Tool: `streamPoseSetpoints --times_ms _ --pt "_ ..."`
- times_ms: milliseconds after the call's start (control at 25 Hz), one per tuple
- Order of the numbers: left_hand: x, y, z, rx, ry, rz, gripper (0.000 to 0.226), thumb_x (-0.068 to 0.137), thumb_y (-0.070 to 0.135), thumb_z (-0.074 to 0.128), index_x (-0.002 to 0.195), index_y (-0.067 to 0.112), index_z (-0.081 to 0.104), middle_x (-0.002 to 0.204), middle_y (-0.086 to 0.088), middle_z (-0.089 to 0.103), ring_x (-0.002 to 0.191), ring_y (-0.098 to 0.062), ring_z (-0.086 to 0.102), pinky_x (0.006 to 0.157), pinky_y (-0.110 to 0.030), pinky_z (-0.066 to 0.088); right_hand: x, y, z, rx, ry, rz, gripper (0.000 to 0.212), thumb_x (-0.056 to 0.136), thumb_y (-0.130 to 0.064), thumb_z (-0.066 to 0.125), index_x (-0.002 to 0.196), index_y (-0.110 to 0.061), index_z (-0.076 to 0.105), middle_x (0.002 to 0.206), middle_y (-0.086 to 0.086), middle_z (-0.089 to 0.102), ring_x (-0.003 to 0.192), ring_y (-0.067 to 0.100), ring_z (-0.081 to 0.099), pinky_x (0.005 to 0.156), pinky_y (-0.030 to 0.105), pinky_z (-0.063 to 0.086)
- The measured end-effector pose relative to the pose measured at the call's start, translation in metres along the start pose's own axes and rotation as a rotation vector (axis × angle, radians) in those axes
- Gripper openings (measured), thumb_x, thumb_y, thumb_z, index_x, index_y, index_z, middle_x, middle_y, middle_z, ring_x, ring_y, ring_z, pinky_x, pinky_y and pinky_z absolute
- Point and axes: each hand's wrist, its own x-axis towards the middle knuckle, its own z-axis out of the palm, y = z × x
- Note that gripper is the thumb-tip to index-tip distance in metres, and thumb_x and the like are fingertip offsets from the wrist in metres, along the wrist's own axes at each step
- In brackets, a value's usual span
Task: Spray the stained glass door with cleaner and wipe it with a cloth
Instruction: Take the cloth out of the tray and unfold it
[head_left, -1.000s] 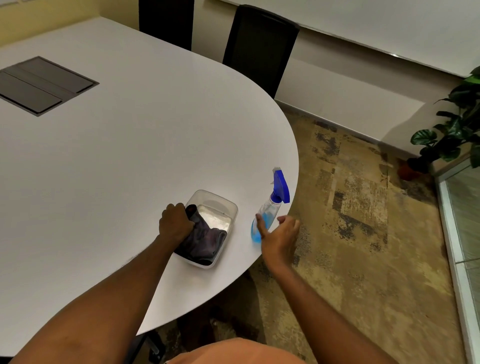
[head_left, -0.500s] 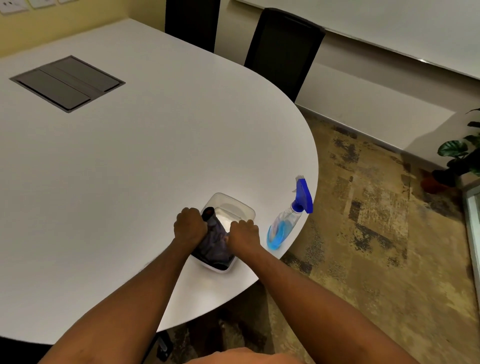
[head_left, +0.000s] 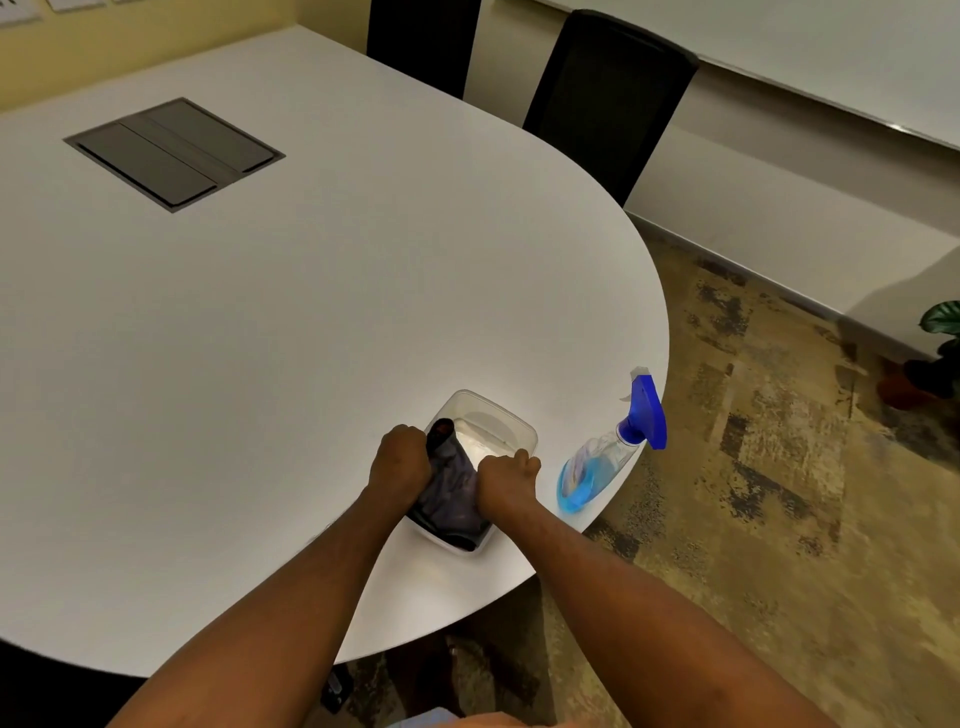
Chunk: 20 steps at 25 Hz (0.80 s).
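Observation:
A dark grey cloth (head_left: 451, 493) lies bunched in a clear plastic container (head_left: 506, 423) near the white table's rounded edge. My left hand (head_left: 399, 460) is closed on the cloth's left side. My right hand (head_left: 506, 480) is closed on its right side, at the container's rim. A spray bottle (head_left: 602, 465) with blue liquid and a blue trigger head stands just right of the container, close to the table edge, with no hand on it. No glass door is visible in the frame.
The white table (head_left: 260, 338) has a grey cable hatch (head_left: 174, 150) at the far left. Two black chairs (head_left: 605, 93) stand behind it. Patterned carpet (head_left: 779, 493) spreads to the right, with a potted plant (head_left: 935, 353) at the right edge.
My right hand left the spray bottle and moved left onto the cloth in the container. My left hand stayed on the cloth. The view shifted left.

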Motion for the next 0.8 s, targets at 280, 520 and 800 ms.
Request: streamPoseSetpoints --times_ms 280,520,800 --pt "0.002 0.000 -0.006 -0.030 0.045 0.054 0.026 0.079 0.002 0.060 0.104 -0.006 0.065 0.107 -0.023 0.063 0.098 -0.035 0.061 0.081 -0.036 0.049 -0.004 0.001 -0.008 0.470 -0.031 0.093 0.032 0.091 -0.030 0.058 0.116 -0.010 0.052 0.112 0.010 0.062 0.105 0.027 0.058 0.098 0.040 0.038" --pt "0.007 -0.005 -0.012 -0.087 0.021 0.031 0.036 0.077 -0.003 0.061 0.113 -0.001 0.063 0.117 -0.021 0.062 0.105 -0.034 0.060 0.084 -0.035 0.048 -0.017 0.015 -0.030 1.022 -0.135 0.300 0.045 0.079 -0.016 0.071 0.117 0.000 0.054 0.101 0.009 0.054 0.079 0.014 0.052 0.056 0.019 0.043" --pt "0.004 0.002 -0.020 -0.209 0.129 0.006 0.026 0.086 0.008 0.065 0.110 -0.002 0.065 0.115 -0.019 0.066 0.109 -0.032 0.060 0.090 -0.033 0.044 -0.042 0.025 -0.063 1.558 -0.153 0.236 0.028 0.081 0.008 0.064 0.108 0.003 0.063 0.089 0.011 0.063 0.082 0.020 0.061 0.068 0.040 0.056"
